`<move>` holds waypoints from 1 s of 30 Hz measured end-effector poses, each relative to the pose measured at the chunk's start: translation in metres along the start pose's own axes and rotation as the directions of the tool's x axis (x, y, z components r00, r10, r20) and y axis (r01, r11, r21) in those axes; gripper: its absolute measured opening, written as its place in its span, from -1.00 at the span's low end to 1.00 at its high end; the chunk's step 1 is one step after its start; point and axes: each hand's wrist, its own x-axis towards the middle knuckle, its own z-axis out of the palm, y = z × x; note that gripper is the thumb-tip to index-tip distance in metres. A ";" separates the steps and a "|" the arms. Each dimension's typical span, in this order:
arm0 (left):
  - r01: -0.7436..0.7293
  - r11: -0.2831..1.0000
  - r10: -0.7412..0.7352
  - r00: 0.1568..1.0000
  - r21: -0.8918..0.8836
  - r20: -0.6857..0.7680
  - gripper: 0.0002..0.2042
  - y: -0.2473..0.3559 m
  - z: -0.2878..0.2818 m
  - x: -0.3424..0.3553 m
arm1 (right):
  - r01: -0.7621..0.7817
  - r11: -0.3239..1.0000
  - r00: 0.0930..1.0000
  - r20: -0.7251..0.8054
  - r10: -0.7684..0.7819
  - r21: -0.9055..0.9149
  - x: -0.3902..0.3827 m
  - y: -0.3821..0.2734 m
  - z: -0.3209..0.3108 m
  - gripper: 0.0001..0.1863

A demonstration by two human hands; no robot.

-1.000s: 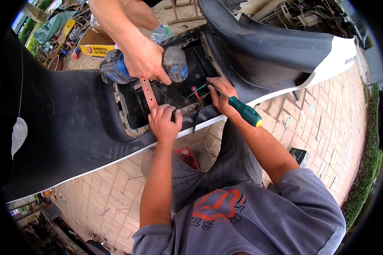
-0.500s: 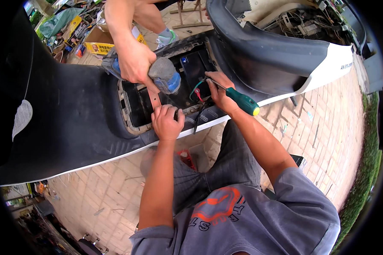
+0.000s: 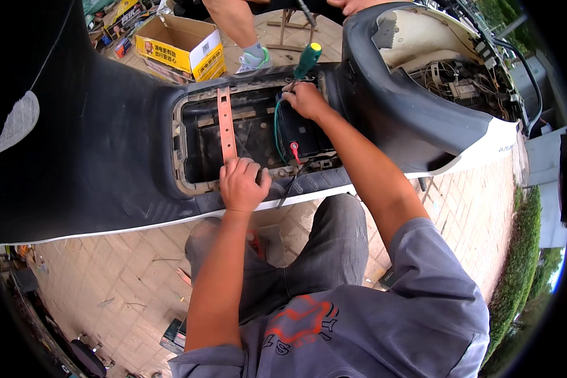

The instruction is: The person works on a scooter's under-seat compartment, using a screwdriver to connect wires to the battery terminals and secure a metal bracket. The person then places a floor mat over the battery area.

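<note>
Gripping orange bar (image 3: 226, 123) with left hand (image 3: 244, 184), across bay (image 3: 181, 167) | pinching green screwdriver (image 3: 307, 61) with right hand (image 3: 305, 101), at bay's far side | done: black battery (image 3: 302, 129) in bay's right part | seemingly left: closing bay; green wire (image 3: 276, 129) joined or not, can't tell

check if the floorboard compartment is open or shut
Open: the compartment shows its inside, with a black battery in it and a coppery strip across it.
</note>
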 end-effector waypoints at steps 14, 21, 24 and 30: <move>0.006 1.000 -0.006 1.000 -0.005 0.009 -0.87 -0.005 -0.004 -0.001 | 0.070 0.991 0.998 -0.011 -0.070 0.113 0.013 0.008 0.013 -0.78; 0.011 1.000 -0.011 1.000 -0.005 0.014 -0.87 -0.002 -0.003 -0.002 | 0.054 0.989 0.998 0.025 -0.058 0.136 0.012 0.018 0.014 -0.79; 0.012 1.000 -0.012 1.000 -0.010 -0.008 -0.88 -0.003 -0.001 -0.004 | 0.076 0.987 0.997 -0.037 -0.072 0.139 0.008 0.011 0.015 -0.78; 0.063 0.998 -0.062 0.997 -0.017 0.040 -0.88 -0.004 -0.009 -0.004 | 0.046 0.988 0.991 -0.128 -0.028 0.144 0.000 -0.008 0.019 -0.74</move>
